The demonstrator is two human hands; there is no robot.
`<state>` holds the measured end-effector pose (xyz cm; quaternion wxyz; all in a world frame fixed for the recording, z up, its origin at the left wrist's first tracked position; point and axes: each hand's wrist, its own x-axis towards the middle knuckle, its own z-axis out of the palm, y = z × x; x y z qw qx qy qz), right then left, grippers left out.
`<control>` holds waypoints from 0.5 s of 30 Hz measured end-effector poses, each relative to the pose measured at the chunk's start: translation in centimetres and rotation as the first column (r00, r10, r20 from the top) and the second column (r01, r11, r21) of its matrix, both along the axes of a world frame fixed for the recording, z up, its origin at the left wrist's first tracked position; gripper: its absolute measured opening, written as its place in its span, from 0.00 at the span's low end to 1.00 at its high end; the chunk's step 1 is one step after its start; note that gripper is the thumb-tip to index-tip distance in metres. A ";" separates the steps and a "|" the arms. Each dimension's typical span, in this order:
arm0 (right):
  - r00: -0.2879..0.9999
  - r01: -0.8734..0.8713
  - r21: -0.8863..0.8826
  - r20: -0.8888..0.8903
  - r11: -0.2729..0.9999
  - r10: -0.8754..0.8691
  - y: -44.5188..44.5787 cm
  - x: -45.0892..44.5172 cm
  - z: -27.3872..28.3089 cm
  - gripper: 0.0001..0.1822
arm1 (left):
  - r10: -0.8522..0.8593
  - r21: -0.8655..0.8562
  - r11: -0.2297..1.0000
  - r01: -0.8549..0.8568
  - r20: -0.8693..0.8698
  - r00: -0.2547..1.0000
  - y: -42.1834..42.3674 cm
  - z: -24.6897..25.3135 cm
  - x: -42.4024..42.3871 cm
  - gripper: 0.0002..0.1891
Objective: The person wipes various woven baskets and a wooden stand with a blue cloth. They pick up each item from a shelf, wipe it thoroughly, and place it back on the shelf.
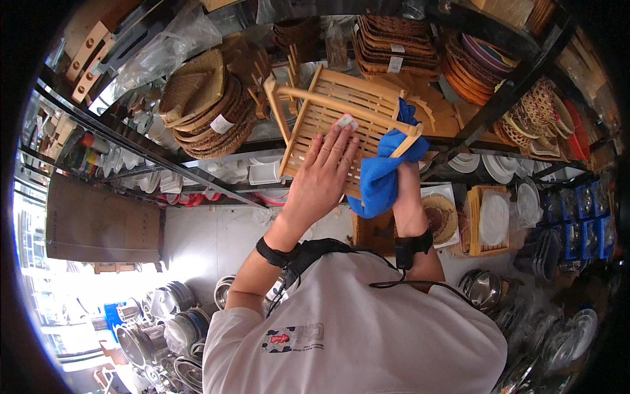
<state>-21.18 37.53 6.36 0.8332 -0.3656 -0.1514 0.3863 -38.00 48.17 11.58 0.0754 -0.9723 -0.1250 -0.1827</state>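
A slatted wooden tray basket [322,118] with a raised bar handle [344,104] is held tilted in front of the shelf. My left hand [327,160] lies flat on its slats, back of the hand up, with the fingers slightly apart. The fingertips touch a small white and red piece [346,121], perhaps a label. A blue cloth [386,172] bunches over the tray's right side. Through this cloth my right hand [407,173] grips the tray edge by the handle's lower end; its fingers are mostly hidden.
Stacked woven baskets [209,115] stand left on the shelf, near wooden pegged racks [290,74]. Rectangular wicker trays [393,54] and round orange baskets [465,74] are behind and right. A dark metal shelf post [512,91] crosses at right. Metal bowls [182,330] crowd the lower left.
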 end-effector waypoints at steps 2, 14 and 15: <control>0.998 0.045 -0.039 0.037 0.998 -0.043 0.0 -0.5 0.6 0.19 | 0.004 -0.017 1.000 -0.004 0.012 1.000 -0.3 -0.6 0.2 0.33; 0.979 0.010 0.170 0.198 0.985 -0.044 -3.9 3.9 3.1 0.35 | 0.431 -0.884 0.227 0.408 0.467 0.772 -0.5 -5.1 -2.5 0.20; 0.971 0.005 0.158 0.235 0.987 -0.042 -3.8 3.6 3.1 0.35 | 0.522 -0.870 0.176 0.461 0.480 0.705 -0.6 -4.4 -2.8 0.17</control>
